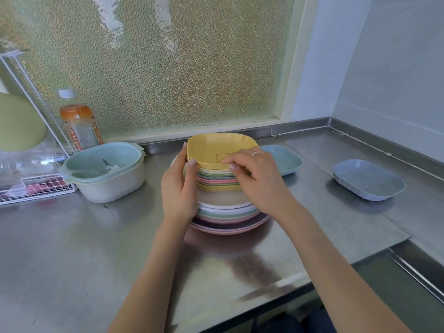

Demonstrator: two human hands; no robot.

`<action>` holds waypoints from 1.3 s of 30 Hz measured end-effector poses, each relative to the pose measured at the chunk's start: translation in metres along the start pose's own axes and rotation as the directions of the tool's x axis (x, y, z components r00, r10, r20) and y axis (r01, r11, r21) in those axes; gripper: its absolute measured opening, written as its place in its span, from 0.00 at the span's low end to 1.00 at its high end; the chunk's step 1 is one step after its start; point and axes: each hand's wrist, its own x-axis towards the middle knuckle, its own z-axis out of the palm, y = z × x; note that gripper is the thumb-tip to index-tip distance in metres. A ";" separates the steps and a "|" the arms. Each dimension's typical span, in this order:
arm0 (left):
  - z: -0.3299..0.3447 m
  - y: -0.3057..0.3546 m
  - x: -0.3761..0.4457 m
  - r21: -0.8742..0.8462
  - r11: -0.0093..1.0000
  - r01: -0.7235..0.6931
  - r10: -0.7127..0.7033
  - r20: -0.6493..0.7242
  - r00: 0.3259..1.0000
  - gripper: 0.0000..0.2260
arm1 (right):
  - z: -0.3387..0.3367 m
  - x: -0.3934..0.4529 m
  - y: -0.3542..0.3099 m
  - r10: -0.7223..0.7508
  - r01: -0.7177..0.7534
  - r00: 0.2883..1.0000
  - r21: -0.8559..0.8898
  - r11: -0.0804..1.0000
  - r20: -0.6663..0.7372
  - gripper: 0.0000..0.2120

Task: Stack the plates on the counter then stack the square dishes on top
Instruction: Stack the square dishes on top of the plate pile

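Leftmost, a white wire rack (36, 186) sits at the surface's (72, 248) left edge, with a pale green round thing (19, 123) propped in it. Behind the rack, by the back edge, stands an orange-labelled bottle (78, 121) with a white cap. Just right of the rack sits a cream bowl (113, 183) with a mint strainer insert (101, 159) nested inside it (something small and pale lies inside, too unclear to name).

Near the middle of the surface, toward the back edge, the round plates (228, 218) lie in one pile, pink and purple at the bottom, green and white above. On top of them rests the stack of square dishes (217, 180), with a yellow square dish (216, 146) uppermost. The left hand (179, 188) holds the stack's left side, thumb on the near rim and fingers (185, 146) curled behind. The right hand (255, 177), wearing a ring, grips the stack's right front, fingertips on the yellow rim.

Right of the pile, a light blue square dish (286, 161) lies flat, partly hidden behind the right hand. Further right, near the surface's right edge, a second blue square dish (368, 179) lies well apart from the pile.
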 end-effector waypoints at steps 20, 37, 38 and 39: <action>0.001 -0.001 -0.002 0.011 1.000 0.022 -0.022 0.001 1.000 0.21 | -0.009 -0.022 0.123 0.673 -0.650 0.739 -0.283 0.705 -0.019 0.23; 0.001 -0.005 -0.001 -0.011 1.000 0.007 -0.007 -0.003 1.000 0.22 | -0.009 -0.025 0.121 0.425 -0.500 0.849 -0.214 0.839 -0.315 0.07; 0.001 -0.005 -0.001 -0.008 1.000 0.009 -0.009 -0.006 1.000 0.22 | -0.013 -0.021 0.114 0.373 -0.449 0.860 -0.170 0.877 -0.348 0.06; 0.001 -0.006 0.000 -0.002 1.000 0.010 -0.010 -0.008 1.000 0.21 | -0.017 -0.016 0.106 0.319 -0.388 0.870 -0.124 0.913 -0.376 0.05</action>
